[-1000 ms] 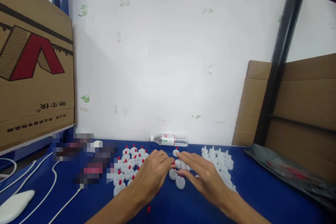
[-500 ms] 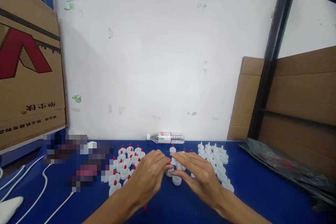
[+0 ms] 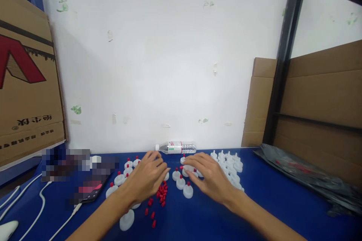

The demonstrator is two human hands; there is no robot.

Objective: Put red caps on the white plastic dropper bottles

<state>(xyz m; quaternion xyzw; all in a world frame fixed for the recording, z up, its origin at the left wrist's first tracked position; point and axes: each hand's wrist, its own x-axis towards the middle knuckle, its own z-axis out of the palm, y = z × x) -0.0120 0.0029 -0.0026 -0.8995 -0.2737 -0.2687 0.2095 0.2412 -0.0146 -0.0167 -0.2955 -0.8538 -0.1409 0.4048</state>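
On the blue table [image 3: 283, 203], my left hand [image 3: 145, 179] hovers over white caps with red tips [image 3: 120, 178], fingers curled downward; what it holds, if anything, is hidden. Just right of it lies a pile of small red plugs [image 3: 161, 192]. My right hand [image 3: 210, 177] rests fingers-down on a white cap [image 3: 188, 168] among a few capped pieces [image 3: 187, 190]. A group of plain white caps [image 3: 230, 165] sits right of that hand. One loose white cap [image 3: 127, 220] lies near my left forearm.
A clear water bottle [image 3: 175, 147] lies against the white wall. A phone [image 3: 89, 190] with a white cable [image 3: 42, 203] sits at left. A large cardboard box [image 3: 25, 94] stands at left, flat cardboard [image 3: 316, 98] and a black bag [image 3: 305, 177] at right.
My hands have parted; the left moved left over the red-tipped caps, uncovering the pile of red plugs. The camera view shifted right and tilted down a little.
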